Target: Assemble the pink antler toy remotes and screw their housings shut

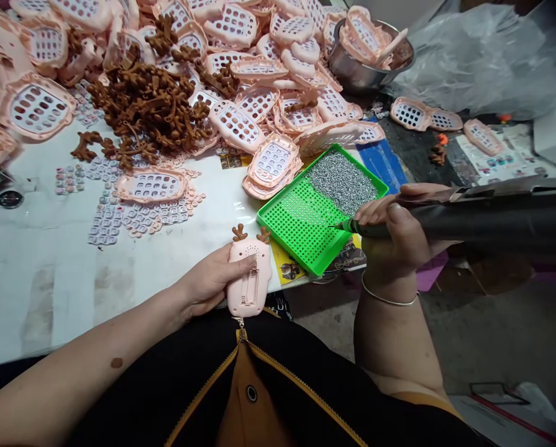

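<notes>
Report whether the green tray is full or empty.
Neither: the green tray is partly filled. Metal screws cover its far end; perforated floor shows bare at the near end.

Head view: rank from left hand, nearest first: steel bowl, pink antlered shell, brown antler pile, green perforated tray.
1. Pink antlered shell: in the left hand.
2. Green perforated tray: just ahead, to the right.
3. Brown antler pile: farther ahead, to the left.
4. Steel bowl: far back, right.

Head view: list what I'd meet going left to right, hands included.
Black disc → brown antler pile → left hand → pink toy body → green tray → right hand → clear plastic bags.
</notes>
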Demonstrator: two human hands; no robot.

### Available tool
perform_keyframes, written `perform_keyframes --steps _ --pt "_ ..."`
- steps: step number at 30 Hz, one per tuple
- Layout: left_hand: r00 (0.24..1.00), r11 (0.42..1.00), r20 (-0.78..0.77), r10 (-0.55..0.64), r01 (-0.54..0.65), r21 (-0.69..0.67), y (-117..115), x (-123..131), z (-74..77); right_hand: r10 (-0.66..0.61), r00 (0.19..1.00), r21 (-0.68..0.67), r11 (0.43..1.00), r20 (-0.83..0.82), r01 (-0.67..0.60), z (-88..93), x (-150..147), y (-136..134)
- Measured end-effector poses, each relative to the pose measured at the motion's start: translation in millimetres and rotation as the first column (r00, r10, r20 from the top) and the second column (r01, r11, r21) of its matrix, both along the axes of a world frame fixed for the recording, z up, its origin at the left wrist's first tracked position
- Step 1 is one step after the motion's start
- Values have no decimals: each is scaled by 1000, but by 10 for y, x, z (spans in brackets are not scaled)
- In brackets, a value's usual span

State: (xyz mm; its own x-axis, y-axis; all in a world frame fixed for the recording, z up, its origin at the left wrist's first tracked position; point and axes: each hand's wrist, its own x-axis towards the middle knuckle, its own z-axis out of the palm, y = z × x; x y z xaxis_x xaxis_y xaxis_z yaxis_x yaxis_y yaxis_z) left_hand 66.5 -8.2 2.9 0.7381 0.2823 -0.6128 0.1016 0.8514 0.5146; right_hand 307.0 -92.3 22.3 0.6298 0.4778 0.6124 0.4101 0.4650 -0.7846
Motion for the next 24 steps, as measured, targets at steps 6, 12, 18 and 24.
perform_keyframes --steps 6,12,18,24 --pt "995 994 -30 -96 97 39 -34 -14 102 68 994 84 994 85 -76 237 -136 -3" --pt "999 997 -24 -41 43 65 -110 84 165 299 950 94 952 -86 -291 453 -569 -70" --pt "999 997 43 -20 16 82 -130 149 52 573 813 120 819 -104 -561 429 -845 -7" --pt "995 991 75 -64 55 119 -129 166 9 614 783 60 789 -100 -612 340 -852 78"
